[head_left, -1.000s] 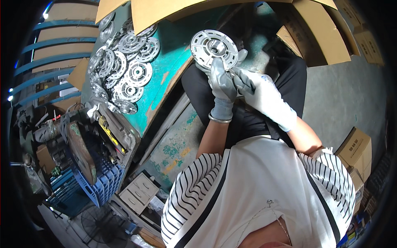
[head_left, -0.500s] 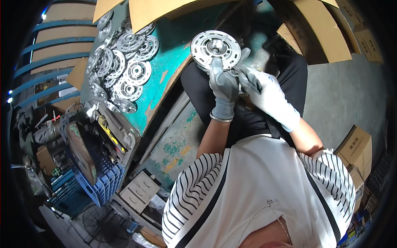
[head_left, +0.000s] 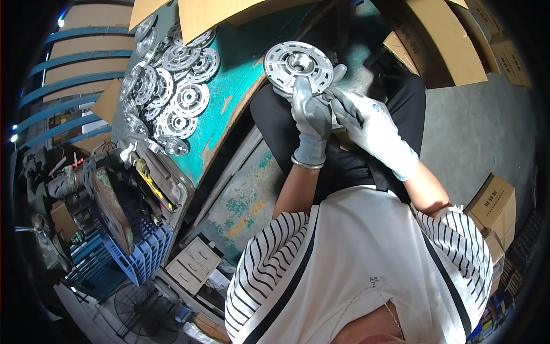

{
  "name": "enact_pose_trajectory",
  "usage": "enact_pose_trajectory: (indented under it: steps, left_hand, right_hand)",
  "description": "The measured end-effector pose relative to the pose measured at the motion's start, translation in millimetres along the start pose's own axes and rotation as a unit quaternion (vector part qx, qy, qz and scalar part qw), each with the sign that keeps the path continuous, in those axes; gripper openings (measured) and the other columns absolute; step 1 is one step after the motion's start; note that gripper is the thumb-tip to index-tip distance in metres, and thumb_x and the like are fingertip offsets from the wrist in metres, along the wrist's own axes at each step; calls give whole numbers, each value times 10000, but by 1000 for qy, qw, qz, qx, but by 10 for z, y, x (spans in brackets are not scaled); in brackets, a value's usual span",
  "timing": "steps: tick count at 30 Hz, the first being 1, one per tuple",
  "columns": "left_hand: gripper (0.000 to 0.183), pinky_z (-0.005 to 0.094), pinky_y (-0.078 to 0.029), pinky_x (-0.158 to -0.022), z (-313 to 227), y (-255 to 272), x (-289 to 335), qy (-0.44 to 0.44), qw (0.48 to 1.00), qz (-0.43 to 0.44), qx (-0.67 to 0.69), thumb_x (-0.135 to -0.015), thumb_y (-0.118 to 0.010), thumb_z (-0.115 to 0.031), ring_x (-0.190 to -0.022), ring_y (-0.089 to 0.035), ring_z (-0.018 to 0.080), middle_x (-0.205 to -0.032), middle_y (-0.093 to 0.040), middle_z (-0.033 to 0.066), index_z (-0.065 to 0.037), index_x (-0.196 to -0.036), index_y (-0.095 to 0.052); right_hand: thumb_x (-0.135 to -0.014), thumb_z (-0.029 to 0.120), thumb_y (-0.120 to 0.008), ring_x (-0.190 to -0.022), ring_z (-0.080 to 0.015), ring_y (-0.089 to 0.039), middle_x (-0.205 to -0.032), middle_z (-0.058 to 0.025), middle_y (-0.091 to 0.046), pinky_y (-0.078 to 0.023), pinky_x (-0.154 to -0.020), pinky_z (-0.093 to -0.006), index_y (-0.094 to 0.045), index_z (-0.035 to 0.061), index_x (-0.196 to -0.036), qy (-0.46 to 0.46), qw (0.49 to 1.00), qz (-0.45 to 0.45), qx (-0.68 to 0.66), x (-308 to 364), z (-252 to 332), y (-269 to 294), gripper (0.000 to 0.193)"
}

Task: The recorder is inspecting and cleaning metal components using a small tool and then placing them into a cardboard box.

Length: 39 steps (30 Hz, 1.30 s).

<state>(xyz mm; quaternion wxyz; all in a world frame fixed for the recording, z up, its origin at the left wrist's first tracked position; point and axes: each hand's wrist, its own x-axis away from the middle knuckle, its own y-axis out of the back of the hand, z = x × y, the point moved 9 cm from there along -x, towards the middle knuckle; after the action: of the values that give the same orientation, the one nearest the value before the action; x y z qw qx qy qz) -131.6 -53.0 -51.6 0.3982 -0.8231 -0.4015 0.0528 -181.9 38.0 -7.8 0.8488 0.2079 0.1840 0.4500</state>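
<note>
In my gloved left hand (head_left: 312, 114) is a round silver metal disc (head_left: 299, 64), with slots around its rim and a raised hub with a hole in the middle. The thumb lies over the disc's near edge; the fingers go underneath. My gloved right hand (head_left: 372, 129) is closed, its bent fingertips at the disc's lower right edge. Whatever those fingers pinch is hidden by the glove. Both hands are above my lap. Many similar metal discs (head_left: 191, 98) lie heaped on the green table (head_left: 238, 71) to the left.
Open cardboard box flaps (head_left: 229, 14) hang over the table's far side. Another carton (head_left: 441, 46) stands at the far right, and a smaller one (head_left: 491, 198) at the right. At the left are a blue plastic crate (head_left: 143, 258), machinery (head_left: 109, 200) and blue rails (head_left: 86, 54).
The disc has tilted slightly in my left hand, its hub facing a little differently. My right hand has shifted slightly at the disc's edge. The heaped discs have not moved.
</note>
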Motion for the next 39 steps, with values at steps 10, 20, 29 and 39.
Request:
enact_pose_trajectory:
  steps: [10, 20, 29, 39]
  left_hand:
    - [535, 309, -466, -495, 51, 17, 17, 14, 1000, 0, 5, -960, -360, -417, -503, -529, 204, -639, -564, 149, 80, -1031, -546]
    - [526, 306, -468, -498, 133, 44, -9, 53, 998, 11, 18, -958, -364, -418, -508, -531, 201, -648, -566, 146, 70, -1021, -549]
    - [350, 334, -466, -519, 107, 263, -6, 9, 992, 28, -119, -976, -399, -281, -556, -543, 186, -698, -571, 120, 15, -911, -573]
    - [425, 405, -548, -788, -27, 60, 9, -26, 999, -30, 11, -907, -305, -231, -673, -594, 238, -829, -601, 173, 89, -1155, -434]
  right_hand:
    - [-866, 223, -602, -817, -327, -640, -954, -146, -652, -524, -700, -373, -584, 115, -1186, 1, 1000, 11, 27, 31, -72, -33, 338]
    - [-865, 182, -589, -841, -326, -631, -995, -157, -639, -516, -718, -380, -576, 101, -1194, -15, 1000, 17, 6, 34, -58, -40, 340]
    - [-754, 76, -632, -749, -344, -617, -828, -156, -622, -493, -632, -401, -615, 88, -1088, 15, 993, 15, 114, 40, 107, -25, 335]
    - [-821, 156, -620, -758, -331, -638, -903, -174, -646, -508, -671, -365, -606, 88, -1125, 33, 998, -39, -39, 51, -131, -142, 311]
